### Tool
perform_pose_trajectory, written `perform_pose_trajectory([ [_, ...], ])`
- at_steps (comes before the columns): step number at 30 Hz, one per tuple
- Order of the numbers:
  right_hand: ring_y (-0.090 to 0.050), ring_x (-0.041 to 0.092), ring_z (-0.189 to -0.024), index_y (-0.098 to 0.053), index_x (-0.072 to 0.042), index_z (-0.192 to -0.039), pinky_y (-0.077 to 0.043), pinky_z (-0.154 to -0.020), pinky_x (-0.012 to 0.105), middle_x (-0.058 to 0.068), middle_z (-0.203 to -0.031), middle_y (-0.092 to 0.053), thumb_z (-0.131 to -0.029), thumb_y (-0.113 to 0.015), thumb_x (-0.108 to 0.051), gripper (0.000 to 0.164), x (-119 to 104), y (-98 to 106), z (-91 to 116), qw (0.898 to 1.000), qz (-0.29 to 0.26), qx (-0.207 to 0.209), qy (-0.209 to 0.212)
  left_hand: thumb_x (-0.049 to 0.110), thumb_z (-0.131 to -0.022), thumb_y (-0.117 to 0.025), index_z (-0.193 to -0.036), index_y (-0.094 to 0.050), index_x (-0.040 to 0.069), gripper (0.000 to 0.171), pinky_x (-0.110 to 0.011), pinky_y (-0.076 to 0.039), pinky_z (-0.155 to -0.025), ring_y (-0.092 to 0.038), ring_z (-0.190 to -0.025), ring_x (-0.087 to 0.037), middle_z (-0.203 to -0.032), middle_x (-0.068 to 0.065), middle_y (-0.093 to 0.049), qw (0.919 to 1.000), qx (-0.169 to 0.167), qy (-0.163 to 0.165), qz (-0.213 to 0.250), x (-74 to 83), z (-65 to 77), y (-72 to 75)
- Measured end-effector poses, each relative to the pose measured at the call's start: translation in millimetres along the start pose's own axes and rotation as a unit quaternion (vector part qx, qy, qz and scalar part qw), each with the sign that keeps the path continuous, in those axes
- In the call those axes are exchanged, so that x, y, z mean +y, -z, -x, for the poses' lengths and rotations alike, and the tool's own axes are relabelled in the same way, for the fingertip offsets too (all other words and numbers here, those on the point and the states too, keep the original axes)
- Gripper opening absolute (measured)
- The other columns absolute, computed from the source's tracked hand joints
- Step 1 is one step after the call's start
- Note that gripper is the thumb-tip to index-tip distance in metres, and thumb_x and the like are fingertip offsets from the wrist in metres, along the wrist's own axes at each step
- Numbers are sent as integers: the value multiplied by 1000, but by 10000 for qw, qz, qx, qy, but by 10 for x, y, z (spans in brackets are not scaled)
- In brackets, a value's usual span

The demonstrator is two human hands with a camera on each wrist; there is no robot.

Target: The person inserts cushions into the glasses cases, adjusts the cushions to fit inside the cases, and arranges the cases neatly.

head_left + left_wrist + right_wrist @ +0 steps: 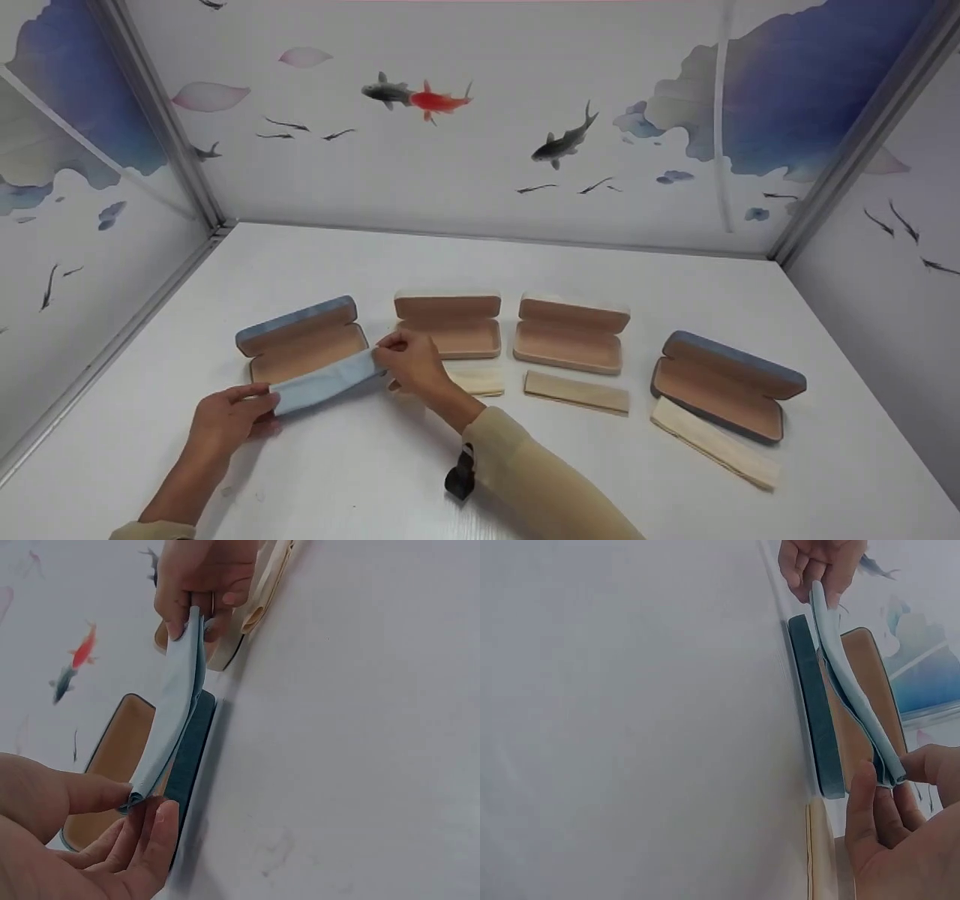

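Observation:
A folded light-blue cloth (326, 385) is stretched between both hands, just in front of an open blue glasses case (300, 352) with a tan lining. My left hand (231, 420) pinches the cloth's left end between thumb and fingers. At the other end, my right hand (416, 366) pinches it the same way. The left wrist view shows the cloth (174, 697) as a long strip of several layers, held above the case (196, 757). In the right wrist view the cloth (847, 682) sags slightly over the case's near edge.
Two cream cases (448, 307) (568, 352) stand open at the middle, and a darker blue case (731, 375) stands open at the right. Folded cloths lie before them: a cream one (480, 381) partly behind my right hand, a tan one (576, 392), and another cream one (716, 442).

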State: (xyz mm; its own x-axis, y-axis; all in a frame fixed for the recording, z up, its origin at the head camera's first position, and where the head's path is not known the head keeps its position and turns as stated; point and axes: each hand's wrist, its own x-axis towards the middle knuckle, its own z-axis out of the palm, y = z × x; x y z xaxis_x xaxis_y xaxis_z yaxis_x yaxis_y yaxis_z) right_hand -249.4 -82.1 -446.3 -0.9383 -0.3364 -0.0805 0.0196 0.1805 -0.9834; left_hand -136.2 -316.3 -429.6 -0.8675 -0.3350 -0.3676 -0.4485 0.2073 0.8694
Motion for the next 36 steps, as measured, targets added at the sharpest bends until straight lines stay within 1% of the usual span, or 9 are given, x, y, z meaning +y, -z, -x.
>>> perform_pose_trajectory([
  [4,-55,11,-64,-70,-7,-102,-50,-48,22,0,-85,-64,-91,-71,-15,14,11,-14,-35,9996,-226,-23,-149,19,-100,-61,-146,-41,-12,59,-18,-57,-74,-69,-81,0,-115,-11,-72,9999,21,-116,-25,1,4,19],
  [6,-57,11,-66,-70,-6,-103,-50,-48,22,1,-85,-65,-90,-72,-14,15,13,-28,-59,9993,-313,-66,-208,19,-100,-61,-145,-41,-12,58,-17,-57,-75,-68,-82,2,-117,-11,-71,9998,53,-185,-29,3,10,38],
  [9,-59,10,-68,-71,-6,-103,-50,-50,22,1,-85,-66,-89,-74,-11,15,-3,-50,-93,9983,-481,-123,-310,18,-100,-61,-146,-41,-12,58,-15,-56,-75,-66,-80,5,-105,-1,-73,9997,42,-247,44,11,13,70],
  [11,-60,10,-69,-71,-5,-102,-51,-52,22,1,-85,-67,-88,-75,-9,15,-24,-61,-117,9975,-584,-164,-369,18,-100,-61,-146,-40,-11,58,-15,-56,-75,-66,-79,6,-96,8,-71,9995,31,-256,158,16,13,88],
  [13,-60,10,-70,-71,-5,-102,-52,-54,23,1,-85,-67,-88,-75,-7,15,-50,-67,-141,9967,-675,-184,-420,17,-99,-62,-146,-40,-11,59,-14,-56,-75,-66,-79,6,-92,12,-68,9993,25,-250,260,22,8,100],
  [20,-63,11,-70,-70,-3,-104,-58,-64,27,4,-87,-68,-87,-74,-4,17,-115,-77,-249,9969,-588,-261,-452,17,-99,-62,-147,-40,-10,59,-15,-57,-76,-66,-79,5,-95,10,-67,9989,50,-268,391,46,-26,133],
  [26,-64,11,-72,-70,-2,-104,-60,-71,32,5,-90,-69,-88,-73,-3,16,-160,-107,-333,9971,-577,-212,-442,15,-99,-62,-147,-40,-10,58,-15,-57,-74,-68,-76,2,-89,12,-66,9982,147,-251,531,81,-81,172],
  [31,-63,11,-71,-71,-3,-100,-59,-72,30,4,-88,-68,-88,-74,-3,13,-170,-180,-394,9967,-619,-86,-512,16,-99,-63,-147,-40,-9,59,-15,-57,-74,-67,-77,2,-101,3,-65,9975,249,-183,629,92,-133,204],
  [36,-60,11,-69,-71,-2,-97,-56,-67,25,3,-85,-65,-87,-75,-2,11,-154,-244,-438,9974,-563,74,-455,15,-99,-62,-147,-40,-9,58,-16,-58,-76,-67,-77,2,-112,-5,-62,9970,317,-166,688,87,-177,237],
])
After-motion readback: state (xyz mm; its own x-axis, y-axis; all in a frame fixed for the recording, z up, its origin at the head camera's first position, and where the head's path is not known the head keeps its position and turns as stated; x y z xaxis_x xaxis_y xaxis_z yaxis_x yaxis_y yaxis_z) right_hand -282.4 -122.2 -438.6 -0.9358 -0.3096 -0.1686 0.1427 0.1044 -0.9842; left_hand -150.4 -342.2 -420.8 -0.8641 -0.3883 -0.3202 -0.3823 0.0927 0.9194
